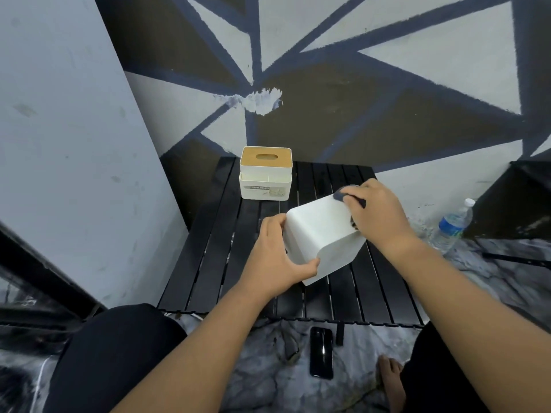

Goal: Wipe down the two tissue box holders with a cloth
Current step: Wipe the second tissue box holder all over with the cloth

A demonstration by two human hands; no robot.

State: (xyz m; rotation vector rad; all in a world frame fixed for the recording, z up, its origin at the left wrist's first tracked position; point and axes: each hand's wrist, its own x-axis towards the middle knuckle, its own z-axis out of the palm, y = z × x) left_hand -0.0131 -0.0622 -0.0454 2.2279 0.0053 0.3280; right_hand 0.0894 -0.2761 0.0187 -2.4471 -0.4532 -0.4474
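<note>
A low black slatted table (208, 263) stands against a painted wall (387, 99), its far edge touching or nearly touching it. At the table's far left corner the lidded holder (265, 174) sits upright, white with a wooden top and an oval slot, close to the far edge. Bare slats lie open between it and the person's hands, and more along the right half and the near edge.

The white holder (323, 236) is tipped over the middle of the table with a plain side towards the camera. Its low near corner seems to rest on the slats, though the contact is hard to make out. The left hand (277, 251) grips its near-left side, fingers curled round the upper edge and thumb pressed along the lower one. The right hand (378, 216) curls over a dark cloth (346, 196) and presses it onto the holder's far upper corner. Only a small bunch of cloth shows past the fingers; the rest is hidden under the palm.

A grey panel (74, 144) leans close along the table's left side. On the floor to the right a water bottle (453, 225) stands well apart from the table. A dark phone (321, 356) lies on the floor just below the near edge, with a bare foot (392, 380) beside it. The holder's opening and its far faces are out of sight.
</note>
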